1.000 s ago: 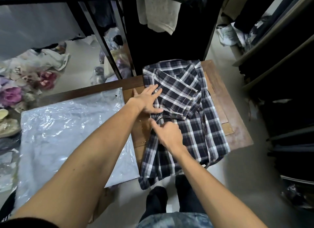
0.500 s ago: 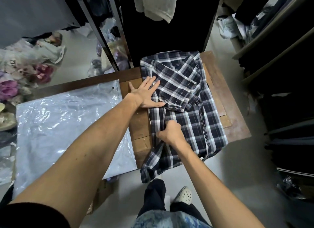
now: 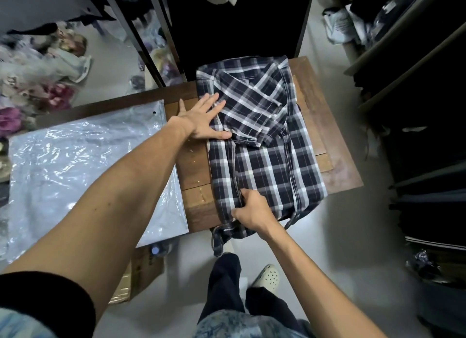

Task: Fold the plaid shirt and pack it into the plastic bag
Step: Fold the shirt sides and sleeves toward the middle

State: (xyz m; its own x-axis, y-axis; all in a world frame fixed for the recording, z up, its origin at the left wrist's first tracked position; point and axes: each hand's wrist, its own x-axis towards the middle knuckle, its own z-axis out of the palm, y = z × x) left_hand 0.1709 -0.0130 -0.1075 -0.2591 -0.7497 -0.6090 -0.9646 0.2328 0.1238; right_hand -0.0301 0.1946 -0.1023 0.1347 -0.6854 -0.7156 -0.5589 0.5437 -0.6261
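Shirt [image 3: 262,141] on counter [image 3: 194,171] has sides folded in; our left hand [image 3: 201,120] presses flat and spread, right hand [image 3: 252,209] pinches its hem; lengthwise fold and bag [image 3: 83,166] beside it remain.

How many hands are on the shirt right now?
2. The left hand lies flat on the shirt's left edge near the collar; the right hand grips the fabric near the hem.

plaid shirt [image 3: 262,146] on table [image 3: 335,166], plastic bag [image 3: 75,166] lying to its left

No text, label or number can be read anywhere (all surfaces too blurred).
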